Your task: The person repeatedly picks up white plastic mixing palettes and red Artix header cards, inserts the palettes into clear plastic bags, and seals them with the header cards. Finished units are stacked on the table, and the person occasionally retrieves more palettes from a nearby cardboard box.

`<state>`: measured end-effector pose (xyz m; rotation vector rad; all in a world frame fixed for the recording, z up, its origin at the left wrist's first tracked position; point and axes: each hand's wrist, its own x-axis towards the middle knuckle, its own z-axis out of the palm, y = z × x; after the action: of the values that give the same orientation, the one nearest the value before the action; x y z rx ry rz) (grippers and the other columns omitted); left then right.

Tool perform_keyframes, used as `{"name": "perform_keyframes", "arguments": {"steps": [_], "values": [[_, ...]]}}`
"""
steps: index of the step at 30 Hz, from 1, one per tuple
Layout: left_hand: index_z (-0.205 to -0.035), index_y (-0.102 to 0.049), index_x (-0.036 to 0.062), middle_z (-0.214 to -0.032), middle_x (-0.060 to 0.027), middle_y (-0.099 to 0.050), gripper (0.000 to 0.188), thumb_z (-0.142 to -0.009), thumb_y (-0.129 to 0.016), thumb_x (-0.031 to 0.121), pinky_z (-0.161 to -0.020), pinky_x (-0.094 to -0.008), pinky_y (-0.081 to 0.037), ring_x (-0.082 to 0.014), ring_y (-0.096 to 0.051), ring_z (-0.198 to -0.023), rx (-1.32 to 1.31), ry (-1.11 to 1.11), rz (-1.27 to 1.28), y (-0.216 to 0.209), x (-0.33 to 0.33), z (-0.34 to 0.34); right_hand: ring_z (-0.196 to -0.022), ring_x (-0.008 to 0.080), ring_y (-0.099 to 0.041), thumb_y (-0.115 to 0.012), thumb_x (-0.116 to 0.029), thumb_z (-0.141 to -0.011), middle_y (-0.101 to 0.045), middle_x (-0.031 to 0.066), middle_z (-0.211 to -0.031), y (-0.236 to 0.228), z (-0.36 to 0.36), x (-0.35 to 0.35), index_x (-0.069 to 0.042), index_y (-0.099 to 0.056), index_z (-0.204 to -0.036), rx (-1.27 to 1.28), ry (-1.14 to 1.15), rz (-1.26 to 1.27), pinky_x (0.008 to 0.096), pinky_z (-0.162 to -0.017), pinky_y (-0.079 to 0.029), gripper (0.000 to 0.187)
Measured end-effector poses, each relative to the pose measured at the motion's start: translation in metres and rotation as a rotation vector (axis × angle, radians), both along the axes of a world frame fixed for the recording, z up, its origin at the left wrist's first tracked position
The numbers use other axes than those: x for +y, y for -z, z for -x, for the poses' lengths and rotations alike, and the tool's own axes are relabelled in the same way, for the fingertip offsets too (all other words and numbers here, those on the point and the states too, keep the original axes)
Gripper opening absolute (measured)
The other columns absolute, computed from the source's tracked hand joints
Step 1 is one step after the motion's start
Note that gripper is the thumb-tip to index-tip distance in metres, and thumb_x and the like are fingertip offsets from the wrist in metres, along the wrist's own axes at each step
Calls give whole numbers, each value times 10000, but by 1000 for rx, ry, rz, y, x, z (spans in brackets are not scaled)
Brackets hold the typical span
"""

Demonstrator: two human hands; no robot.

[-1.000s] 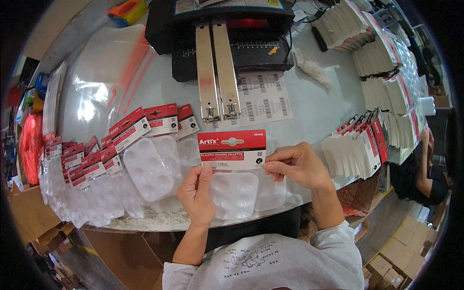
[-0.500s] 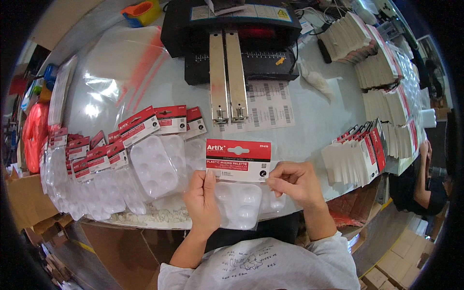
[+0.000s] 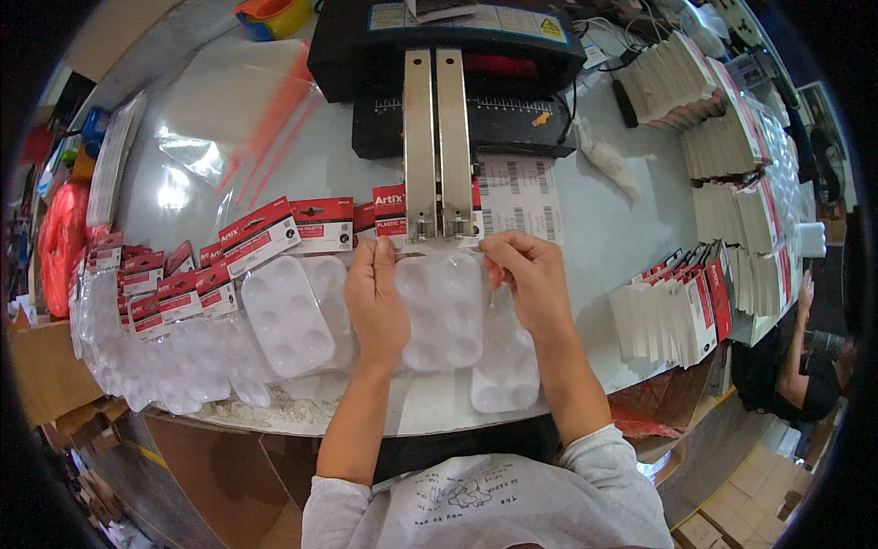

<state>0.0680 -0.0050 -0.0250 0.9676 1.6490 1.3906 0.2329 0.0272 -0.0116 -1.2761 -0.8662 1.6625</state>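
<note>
My left hand (image 3: 376,297) pinches the left side of a white plastic paint palette (image 3: 443,311) in a clear bag, near its red, black and white header card (image 3: 390,210). My right hand (image 3: 533,282) is closed on the same package at its upper right corner, thumb and forefinger together. Two parallel metal arms (image 3: 436,146) of a black twin-head stapling machine (image 3: 357,50) lie over the middle of the card and hide much of it. Another bagged white palette (image 3: 506,366) lies below my right hand, by the table's front edge.
At the left lies a pile of carded palettes (image 3: 174,357), with flat clear bags (image 3: 229,110) behind it. Stacks of header cards (image 3: 732,146) line the right side, with a fanned bundle (image 3: 672,306) nearer. A barcode sheet (image 3: 521,197) lies beside the metal arms. Another person's arm (image 3: 797,357) shows far right.
Both hands have moved away from me with the palette package, and its header card now lies under the metal arms. The loose palette beneath now shows more fully.
</note>
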Motion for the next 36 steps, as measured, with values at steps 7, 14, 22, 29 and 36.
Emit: {"name": "perform_keyframes", "arguments": {"steps": [7, 14, 22, 29, 36], "values": [[-925, -580, -15, -864, -76, -606, 298, -934, -451, 254, -767, -303, -427, -210, -548, -801, 375, 78, 307, -54, -36, 57, -806, 147, -623, -685, 2, -674, -653, 104, -936, -106, -77, -24, -37, -614, -1081, -1269, 130, -570, 241, -700, -496, 415], [-1023, -521, 34, -1148, -166, -452, 375, -766, -670, 265, -945, -463, -318, -342, -402, -1103, 870, 254, 202, -62, -52, 5, -925, 153, -582, -766, -201, -693, -607, 146, -1092, -103, -231, -66, 16, -415, -1311, -1114, 109, -422, 267, -872, -430, 743], [-779, -523, 34, -1024, -102, -558, 178, -752, -683, 108, -842, -376, -390, -286, -499, -980, 598, 192, -101, -4, -55, -43, -749, 165, -616, -776, -158, -665, -654, 117, -879, -143, -168, -52, -11, -634, -1023, -1591, 344, -201, 263, -699, -477, 411], [-832, -512, -1, -969, -105, -638, 173, -817, -654, 96, -727, -264, -471, -176, -594, -829, -81, 259, 61, -58, -68, -23, -672, 115, -559, -814, -257, -617, -644, 82, -783, -114, -60, -29, -7, -633, -995, -718, -371, -506, 232, -637, -448, 488], [-904, -577, -22, -718, -27, -645, 154, -868, -610, 124, -641, -184, -426, -38, -518, -653, -299, 235, 155, -54, -73, -16, -571, 20, -412, -766, -161, -727, -543, -31, -617, -90, -26, -5, 7, -624, -816, -594, -673, -209, 193, -499, -371, 238]]}}
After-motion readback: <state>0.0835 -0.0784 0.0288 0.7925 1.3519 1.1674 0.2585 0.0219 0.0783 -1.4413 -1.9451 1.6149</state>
